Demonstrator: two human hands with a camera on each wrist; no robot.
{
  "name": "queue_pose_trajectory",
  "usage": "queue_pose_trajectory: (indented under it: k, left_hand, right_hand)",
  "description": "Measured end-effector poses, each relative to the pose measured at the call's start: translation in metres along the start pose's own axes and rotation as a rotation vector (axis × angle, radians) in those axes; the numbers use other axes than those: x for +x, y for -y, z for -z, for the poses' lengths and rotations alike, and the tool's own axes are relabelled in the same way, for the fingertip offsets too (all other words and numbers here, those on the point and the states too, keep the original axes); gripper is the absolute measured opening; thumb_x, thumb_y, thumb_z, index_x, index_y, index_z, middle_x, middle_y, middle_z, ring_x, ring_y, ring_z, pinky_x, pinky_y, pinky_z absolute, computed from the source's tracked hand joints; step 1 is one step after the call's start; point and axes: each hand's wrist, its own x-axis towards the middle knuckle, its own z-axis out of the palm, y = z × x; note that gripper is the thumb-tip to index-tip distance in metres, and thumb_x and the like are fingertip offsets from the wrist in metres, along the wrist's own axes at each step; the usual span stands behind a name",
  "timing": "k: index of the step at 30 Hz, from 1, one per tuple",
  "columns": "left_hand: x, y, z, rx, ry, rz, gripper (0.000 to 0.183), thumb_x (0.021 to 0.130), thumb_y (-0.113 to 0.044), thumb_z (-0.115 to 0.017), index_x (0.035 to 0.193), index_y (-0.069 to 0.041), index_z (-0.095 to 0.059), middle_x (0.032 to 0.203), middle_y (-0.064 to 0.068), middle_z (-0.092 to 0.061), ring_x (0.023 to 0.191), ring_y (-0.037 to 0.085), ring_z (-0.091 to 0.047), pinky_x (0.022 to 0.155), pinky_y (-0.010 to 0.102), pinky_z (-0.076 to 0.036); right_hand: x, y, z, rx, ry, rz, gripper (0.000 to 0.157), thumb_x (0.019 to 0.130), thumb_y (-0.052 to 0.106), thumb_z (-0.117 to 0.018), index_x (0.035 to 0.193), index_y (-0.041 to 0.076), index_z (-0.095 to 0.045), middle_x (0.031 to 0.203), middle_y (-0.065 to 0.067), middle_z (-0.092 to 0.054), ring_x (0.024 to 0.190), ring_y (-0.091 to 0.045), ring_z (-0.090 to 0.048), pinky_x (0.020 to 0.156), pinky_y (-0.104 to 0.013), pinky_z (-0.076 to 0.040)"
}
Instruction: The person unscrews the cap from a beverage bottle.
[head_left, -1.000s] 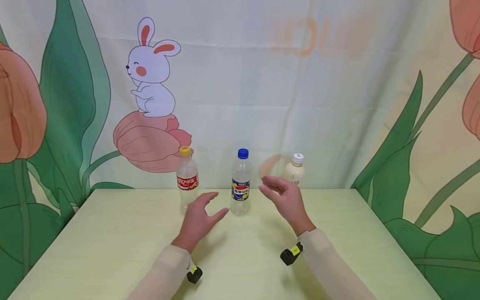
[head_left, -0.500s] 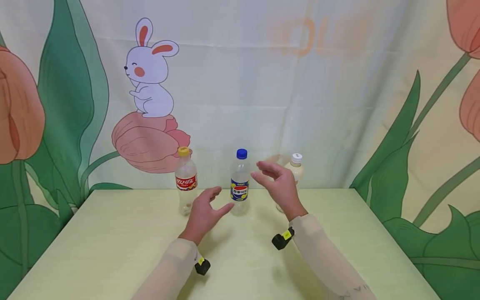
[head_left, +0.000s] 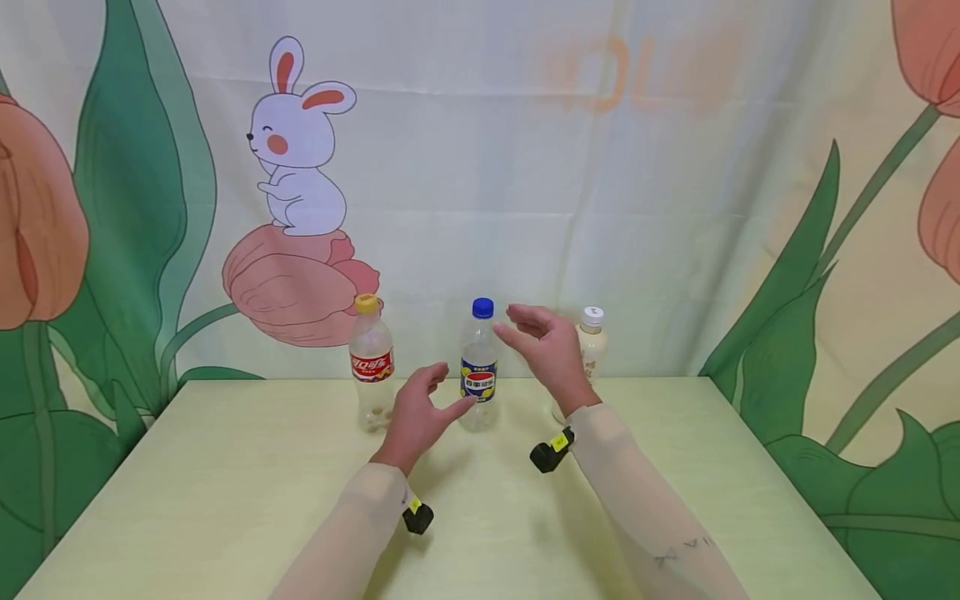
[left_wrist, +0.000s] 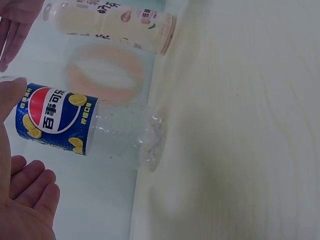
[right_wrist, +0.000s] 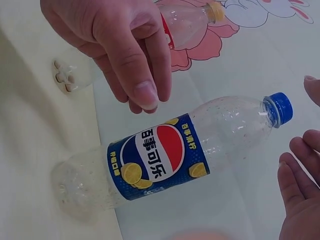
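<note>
An empty clear Pepsi bottle (head_left: 479,350) with a blue cap (right_wrist: 281,108) stands upright between my hands, its blue label facing me. My left hand (head_left: 417,417) is in front of its lower left side, thumb and fingers spread apart around air. Near the neck, to the right, my right hand (head_left: 549,350) hovers with its fingers bent loosely and a gap to the thumb. Neither hand holds anything; whether the left thumb touches the label I cannot tell. The left wrist view shows the bottle's label (left_wrist: 55,119) and base, the right wrist view its full length.
A clear Coca-Cola bottle (head_left: 372,358) with a yellow cap stands left of the Pepsi bottle. Right of it, a cream-coloured bottle (head_left: 591,342) with a white cap is partly hidden by my right hand. The pale table (head_left: 225,483) ends at a printed curtain (head_left: 465,167).
Both hands have moved forward and inward: the left up and right, the right up and left, closer to the Pepsi bottle. The bottles remain standing in place.
</note>
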Motion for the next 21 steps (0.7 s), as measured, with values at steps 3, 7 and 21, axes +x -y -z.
queue_pose_trajectory:
  k: [3, 7, 21]
  left_hand:
    - [0.005, -0.001, -0.003, -0.011, -0.004, -0.002, 0.078, 0.085, -0.040, -0.083, 0.147, -0.007, -0.050, 0.147, 0.012, -0.057, 0.138, 0.036, -0.053, 0.116, 0.050, -0.046]
    - [0.010, -0.001, -0.007, -0.012, -0.006, 0.007, 0.081, 0.086, -0.043, -0.083, 0.149, -0.006, -0.048, 0.149, 0.011, -0.055, 0.139, 0.034, -0.052, 0.117, 0.051, -0.045]
    - [0.026, -0.002, -0.020, -0.069, 0.022, 0.025, 0.078, 0.088, -0.038, -0.082, 0.150, -0.007, -0.046, 0.152, 0.013, -0.051, 0.142, 0.033, -0.049, 0.120, 0.049, -0.042]
  right_hand:
    - [0.005, 0.002, -0.003, -0.012, 0.002, 0.004, 0.058, 0.085, 0.053, -0.080, 0.132, 0.020, -0.068, 0.137, -0.002, -0.067, 0.130, -0.026, -0.061, 0.109, -0.042, -0.053]
    - [0.012, 0.004, -0.006, -0.023, 0.008, 0.000, 0.058, 0.086, 0.052, -0.080, 0.133, 0.020, -0.068, 0.137, -0.001, -0.067, 0.130, -0.025, -0.061, 0.108, -0.042, -0.054]
    - [0.029, 0.002, -0.017, -0.031, 0.029, -0.009, 0.058, 0.088, 0.045, -0.080, 0.133, 0.011, -0.068, 0.133, -0.005, -0.070, 0.125, -0.025, -0.064, 0.109, -0.045, -0.053]
